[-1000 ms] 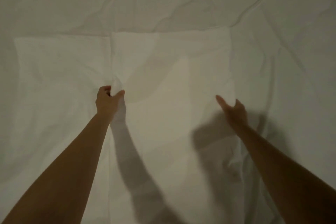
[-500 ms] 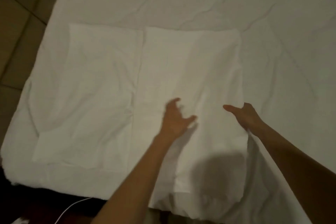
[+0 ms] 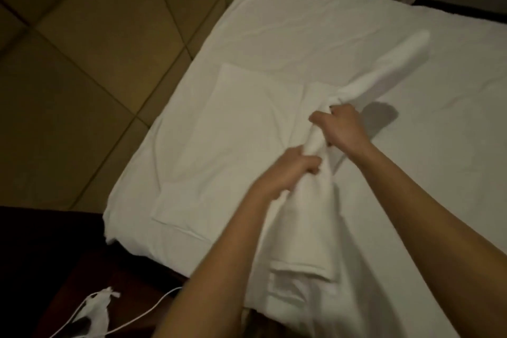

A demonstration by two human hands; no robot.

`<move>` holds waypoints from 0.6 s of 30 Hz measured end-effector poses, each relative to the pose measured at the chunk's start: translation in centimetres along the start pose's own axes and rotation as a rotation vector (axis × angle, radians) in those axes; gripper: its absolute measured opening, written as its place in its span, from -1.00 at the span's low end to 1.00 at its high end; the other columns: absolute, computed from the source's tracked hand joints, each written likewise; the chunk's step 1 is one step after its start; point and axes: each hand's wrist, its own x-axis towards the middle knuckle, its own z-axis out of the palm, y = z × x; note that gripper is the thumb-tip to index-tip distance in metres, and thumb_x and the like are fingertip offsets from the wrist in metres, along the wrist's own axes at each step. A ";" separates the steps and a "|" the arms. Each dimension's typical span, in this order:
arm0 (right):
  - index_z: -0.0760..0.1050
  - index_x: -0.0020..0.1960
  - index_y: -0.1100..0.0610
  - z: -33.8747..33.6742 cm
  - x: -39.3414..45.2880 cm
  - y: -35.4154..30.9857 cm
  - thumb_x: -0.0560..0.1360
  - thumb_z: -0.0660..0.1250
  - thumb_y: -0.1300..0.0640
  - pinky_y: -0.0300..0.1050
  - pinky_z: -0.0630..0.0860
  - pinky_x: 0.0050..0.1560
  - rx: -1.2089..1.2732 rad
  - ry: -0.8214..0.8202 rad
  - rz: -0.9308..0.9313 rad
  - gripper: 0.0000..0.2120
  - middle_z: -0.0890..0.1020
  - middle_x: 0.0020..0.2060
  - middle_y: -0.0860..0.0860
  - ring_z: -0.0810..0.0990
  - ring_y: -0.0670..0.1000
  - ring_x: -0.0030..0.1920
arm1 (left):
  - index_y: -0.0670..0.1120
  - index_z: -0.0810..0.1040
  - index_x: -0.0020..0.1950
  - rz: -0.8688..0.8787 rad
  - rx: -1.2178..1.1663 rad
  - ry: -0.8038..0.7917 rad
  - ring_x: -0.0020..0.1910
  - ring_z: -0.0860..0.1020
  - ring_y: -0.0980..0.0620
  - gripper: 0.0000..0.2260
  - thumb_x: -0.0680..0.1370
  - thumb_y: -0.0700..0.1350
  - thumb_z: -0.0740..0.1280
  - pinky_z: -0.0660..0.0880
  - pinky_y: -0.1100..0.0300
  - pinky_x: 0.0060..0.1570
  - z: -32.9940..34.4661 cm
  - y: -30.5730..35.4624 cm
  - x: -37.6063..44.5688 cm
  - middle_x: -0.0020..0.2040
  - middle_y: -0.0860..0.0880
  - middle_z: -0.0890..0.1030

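While I stand over the corner of the bed (image 3: 307, 19), both of my hands grip one long, bunched white cloth (image 3: 304, 222). My left hand (image 3: 288, 173) is closed around it, fingers curled over the gathered fabric. My right hand (image 3: 340, 129) sits just beyond it along the same bundle, fingers and thumb wrapped round the cloth as well. The two hands are close together, with a short twist of fabric between them. Beyond my right hand the cloth runs as a loose roll towards the far right, its end over the sheet. Below my left hand it widens and hangs towards me, the hemmed end draping near the bed's near edge. Just to the left of the bundle a flat white cloth (image 3: 233, 132) lies spread on the sheet, and I cannot tell whether it is a separate piece or part of the one I hold. Tan floor tiles (image 3: 82, 63) show left of the bed. Low at the left, a white cable (image 3: 153, 310) curves across a dark surface, beside a small white crumpled thing (image 3: 94, 310).
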 end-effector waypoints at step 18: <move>0.36 0.36 0.10 24.8 7.2 4.2 0.59 0.18 0.01 -0.01 0.28 0.30 -0.485 -0.332 -0.084 -0.63 0.39 0.30 0.10 0.33 0.12 0.34 | -0.18 0.48 0.19 -0.507 -0.051 0.348 -0.03 0.54 -0.08 -0.62 0.43 -0.16 0.47 0.46 0.15 -0.04 -27.0 -21.1 3.1 0.06 -0.09 0.58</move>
